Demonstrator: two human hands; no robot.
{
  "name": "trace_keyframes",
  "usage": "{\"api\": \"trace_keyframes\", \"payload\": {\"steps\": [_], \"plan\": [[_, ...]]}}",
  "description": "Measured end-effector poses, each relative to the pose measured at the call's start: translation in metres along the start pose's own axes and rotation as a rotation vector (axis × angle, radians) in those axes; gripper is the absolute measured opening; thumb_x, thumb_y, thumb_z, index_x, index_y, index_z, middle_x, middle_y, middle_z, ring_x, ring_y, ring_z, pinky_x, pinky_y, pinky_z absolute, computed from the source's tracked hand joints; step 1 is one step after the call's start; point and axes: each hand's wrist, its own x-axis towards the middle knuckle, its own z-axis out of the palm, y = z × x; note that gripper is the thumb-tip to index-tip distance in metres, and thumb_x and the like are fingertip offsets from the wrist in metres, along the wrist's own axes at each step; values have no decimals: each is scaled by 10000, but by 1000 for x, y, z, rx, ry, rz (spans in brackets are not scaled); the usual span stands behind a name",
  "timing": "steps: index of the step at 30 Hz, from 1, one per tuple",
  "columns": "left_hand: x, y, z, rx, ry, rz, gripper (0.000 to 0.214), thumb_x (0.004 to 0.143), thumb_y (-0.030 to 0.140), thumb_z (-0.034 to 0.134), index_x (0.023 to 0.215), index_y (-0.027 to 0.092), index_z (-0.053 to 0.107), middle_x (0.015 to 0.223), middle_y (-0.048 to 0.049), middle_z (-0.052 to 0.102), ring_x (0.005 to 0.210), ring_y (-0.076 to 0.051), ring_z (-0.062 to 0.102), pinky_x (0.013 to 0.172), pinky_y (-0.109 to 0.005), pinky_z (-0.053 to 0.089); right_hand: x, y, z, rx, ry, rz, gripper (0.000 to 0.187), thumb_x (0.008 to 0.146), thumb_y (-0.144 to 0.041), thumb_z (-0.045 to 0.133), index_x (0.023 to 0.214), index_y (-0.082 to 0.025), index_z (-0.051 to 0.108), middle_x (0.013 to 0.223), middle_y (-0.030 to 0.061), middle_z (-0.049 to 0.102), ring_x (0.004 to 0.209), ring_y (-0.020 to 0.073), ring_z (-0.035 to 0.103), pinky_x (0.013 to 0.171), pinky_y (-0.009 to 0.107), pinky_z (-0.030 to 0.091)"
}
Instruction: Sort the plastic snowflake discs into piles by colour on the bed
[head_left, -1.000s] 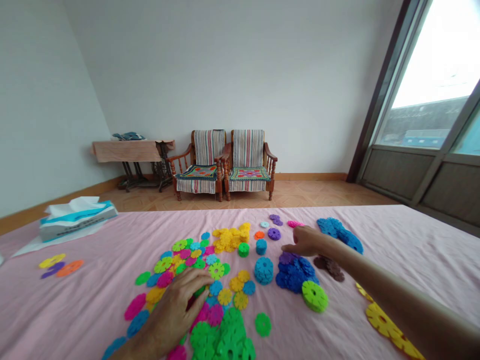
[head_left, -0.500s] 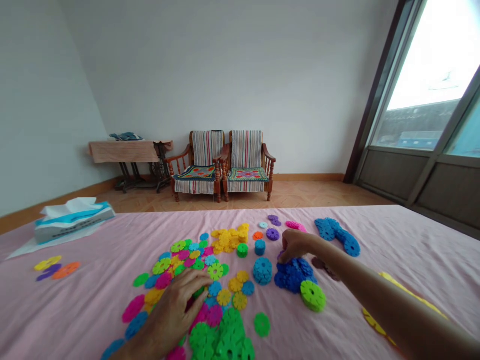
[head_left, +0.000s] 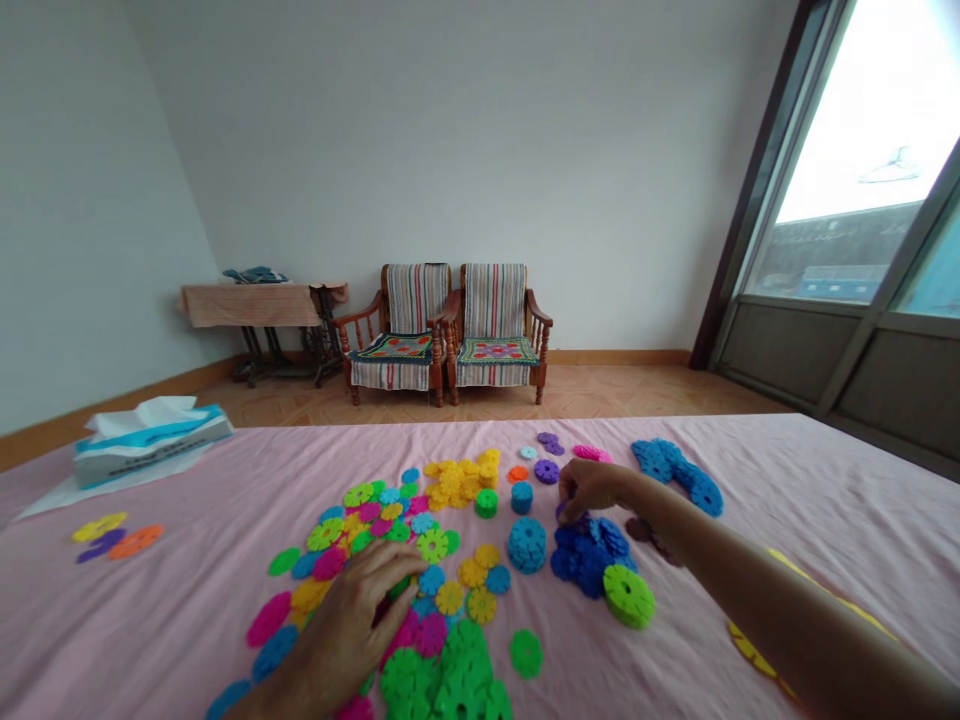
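Biggest thing here is the table under a pink cloth [head_left: 675,640]. Then the hands: the right hand [head_left: 596,487] has curled down since a second ago, fingertips now at the far left edge of the dark blue pile [head_left: 592,560], where some purple shows, so I'd say that's the spot being worked. Thumb and fingers are close together; can't tell if they've pinched anything. The left hand [head_left: 379,590] hasn't budged, thumb well apart from fingers, over the mixed scatter [head_left: 433,545].

Counts: one dark blue pile, one lime stack [head_left: 628,597], two light blue stacks [head_left: 527,545], one green stack [head_left: 487,503]. Lying singly beyond: one purple disc [head_left: 547,471], one orange disc [head_left: 518,474], one pale disc [head_left: 529,453].
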Motion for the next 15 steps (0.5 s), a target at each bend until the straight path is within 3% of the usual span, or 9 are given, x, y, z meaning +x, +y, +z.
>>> {"api": "trace_keyframes", "payload": {"steps": [6,10,15], "plan": [[-1,-1,0,3,6,7,191,867,250,546,1002,272,680,1001,-26,689,965,-186,646,856,-303,542,-1,8,-9,118,23,-18,231,898,-304,569,1062,-145,597,1034,43,632,852,155,627,731,337,540],[-2,-3,2,0,-9,3,197,873,259,547,1027,279,669,1024,-24,682,984,-186,638,870,-308,537,8,14,-27,226,191,-5,259,904,-310,558,1109,-153,576,1077,55,618,882,162,623,750,351,537],[-2,-3,2,-20,-24,1,192,883,239,531,1021,272,661,1012,-23,679,982,-174,634,862,-293,538,46,14,-43,289,386,105,308,903,-336,553,1156,-161,562,1162,63,588,970,203,603,811,394,519]]}}
